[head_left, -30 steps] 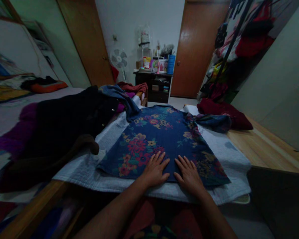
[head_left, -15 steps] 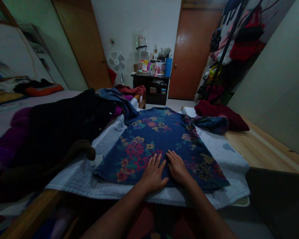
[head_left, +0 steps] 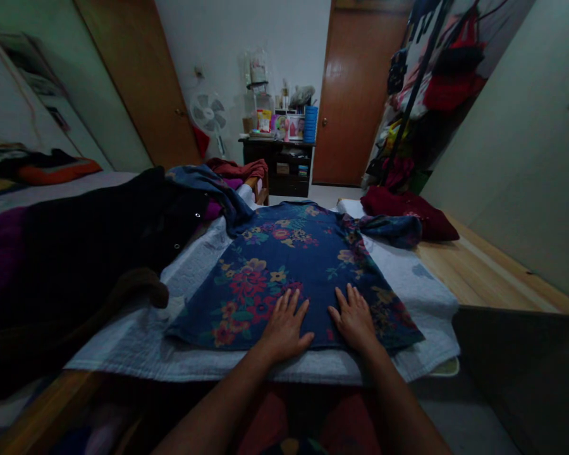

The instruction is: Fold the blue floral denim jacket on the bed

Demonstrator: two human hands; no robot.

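Clothes [head_left: 90, 227], mostly black, lie heaped well to the left of both hands, with a brown roll [head_left: 140, 284] as the part nearest the left hand. Farther off than the fingertips, one sleeve [head_left: 232, 199] runs across to that heap, so a pull toward the wrists could snag it there and skew the cloth. Under everything the hands press on is a pale sheet [head_left: 137, 351], showing to either side of them and along the near edge; heavy, dragging palms might shift it too. Left hand [head_left: 284, 328] rests palm down, fingers spread, pinching nothing, on the flowered shirt [head_left: 308, 265], which lies flat beneath both hands and stretches away to its collar. Right hand [head_left: 354, 319] lies flat beside it, well apart, fingers a little fanned and likewise gripping nothing. Were the two pressed inward, the plain cloth between them could ruck into a crease. Beyond the right hand and to its right, the other sleeve [head_left: 393, 230] sits crumpled, seemingly against a red bundle [head_left: 422, 215]; its bunching could leave wrinkles. A wood ledge [head_left: 493, 272] lies farther right of the grip.
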